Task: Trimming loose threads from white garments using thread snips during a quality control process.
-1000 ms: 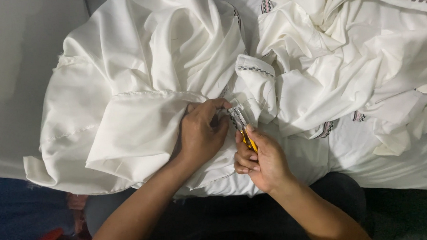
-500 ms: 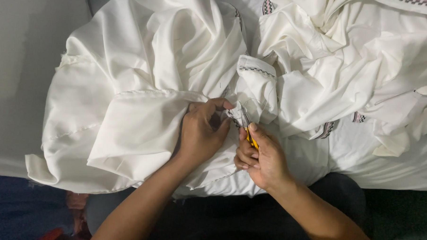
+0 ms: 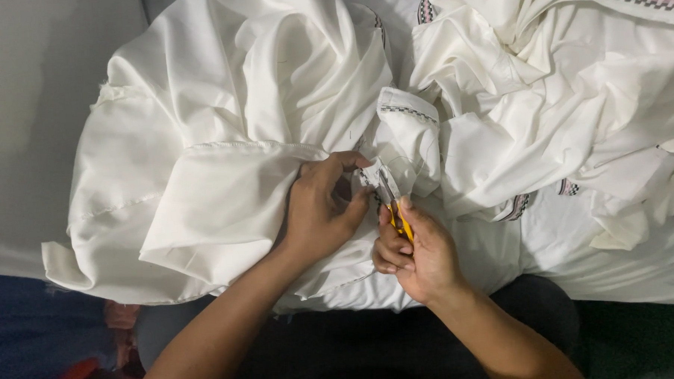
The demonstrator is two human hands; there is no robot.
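White cloth (image 3: 226,208) lies heaped across the lap; left hand (image 3: 319,212) fingers pinch a small fold taut. Right hand (image 3: 421,257) fingers are closed around yellow-handled snips (image 3: 394,206), probably trimming thread; the next cut needs steady tension.

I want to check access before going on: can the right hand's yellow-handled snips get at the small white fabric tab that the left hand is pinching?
Probably yes. The left hand holds the small white fabric tab up off the white cloth, and the yellow-handled snips in the right hand already meet it, with nothing between.
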